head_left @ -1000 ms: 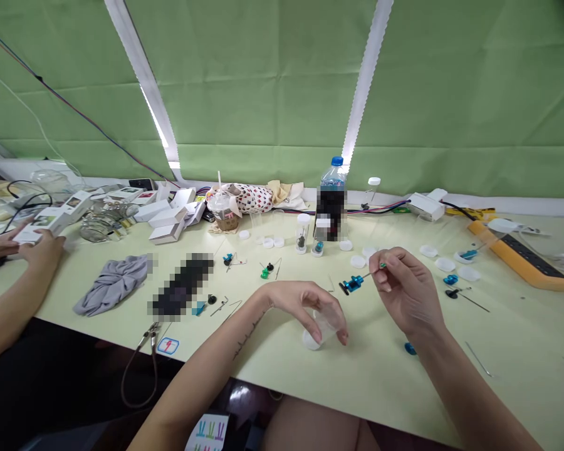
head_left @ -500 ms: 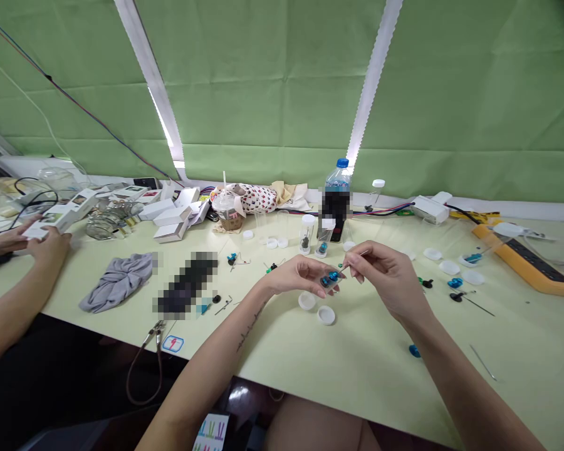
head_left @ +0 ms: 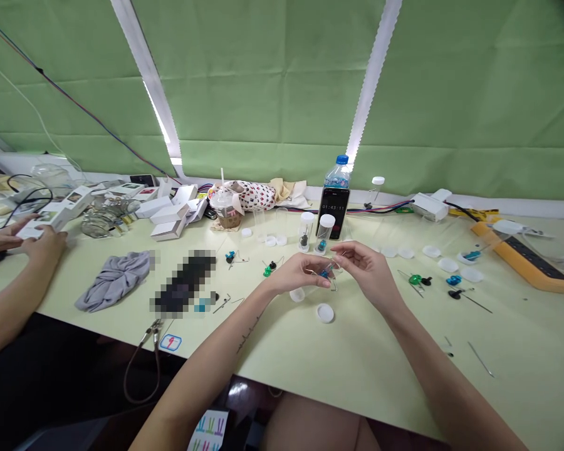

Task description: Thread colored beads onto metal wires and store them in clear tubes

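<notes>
My left hand (head_left: pixel 297 275) is closed around a small clear plastic tube with a blue part (head_left: pixel 326 272) inside it. Fingers of my right hand (head_left: pixel 364 266) pinch at the tube's open end, where thin bent metal wire shows. How much of the wire is inside the tube is hard to make out. Just below the hands lie a white round cap (head_left: pixel 325 313) and another white cap (head_left: pixel 297 294), partly hidden by my left hand. Behind them stand two capped clear tubes, one with dark parts (head_left: pixel 303 241) and one with blue parts (head_left: pixel 321 245).
A phone (head_left: pixel 333 213) leans on a water bottle (head_left: pixel 342 169). To the right are green parts (head_left: pixel 415 280), blue parts (head_left: pixel 454 280), loose wires (head_left: pixel 481 359) and an orange power strip (head_left: pixel 526 257). A grey cloth (head_left: pixel 115 282) lies left; beyond it another person's hands (head_left: pixel 47 244) hold a white box.
My right hand has moved slightly left, its fingers now closer to the tube. The wire, which pointed up and right, now sits lower at the tube. The view has shifted a little.
</notes>
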`<action>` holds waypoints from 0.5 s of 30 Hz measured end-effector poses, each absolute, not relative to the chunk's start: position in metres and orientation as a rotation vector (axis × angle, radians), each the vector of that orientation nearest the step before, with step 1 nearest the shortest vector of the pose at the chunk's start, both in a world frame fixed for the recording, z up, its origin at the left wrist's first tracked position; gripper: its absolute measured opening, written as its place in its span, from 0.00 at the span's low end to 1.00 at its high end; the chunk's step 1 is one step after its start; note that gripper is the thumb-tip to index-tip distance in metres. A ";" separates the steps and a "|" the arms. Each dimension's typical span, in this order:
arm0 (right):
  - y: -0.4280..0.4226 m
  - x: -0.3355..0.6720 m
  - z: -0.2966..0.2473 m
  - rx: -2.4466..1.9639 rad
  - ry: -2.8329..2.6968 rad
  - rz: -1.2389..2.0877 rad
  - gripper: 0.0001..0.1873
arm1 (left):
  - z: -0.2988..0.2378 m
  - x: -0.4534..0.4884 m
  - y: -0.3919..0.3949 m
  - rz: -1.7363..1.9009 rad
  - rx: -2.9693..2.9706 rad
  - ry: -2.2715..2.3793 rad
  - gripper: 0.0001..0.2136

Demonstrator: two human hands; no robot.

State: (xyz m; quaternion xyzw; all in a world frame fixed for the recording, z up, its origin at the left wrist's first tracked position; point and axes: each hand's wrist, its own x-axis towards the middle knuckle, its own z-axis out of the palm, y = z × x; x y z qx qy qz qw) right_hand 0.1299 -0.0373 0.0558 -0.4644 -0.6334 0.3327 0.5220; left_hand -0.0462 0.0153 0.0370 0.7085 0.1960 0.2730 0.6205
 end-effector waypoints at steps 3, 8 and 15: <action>-0.038 0.128 0.053 -1.119 -1.541 0.726 0.13 | 0.034 -0.043 0.016 0.618 1.593 0.430 0.20; -0.038 0.130 0.051 -1.127 -1.421 0.623 0.18 | 0.037 -0.042 0.013 0.797 1.471 0.336 0.28; -0.031 0.138 0.013 -1.640 -1.925 0.346 0.10 | 0.038 -0.045 0.014 0.963 1.454 0.388 0.29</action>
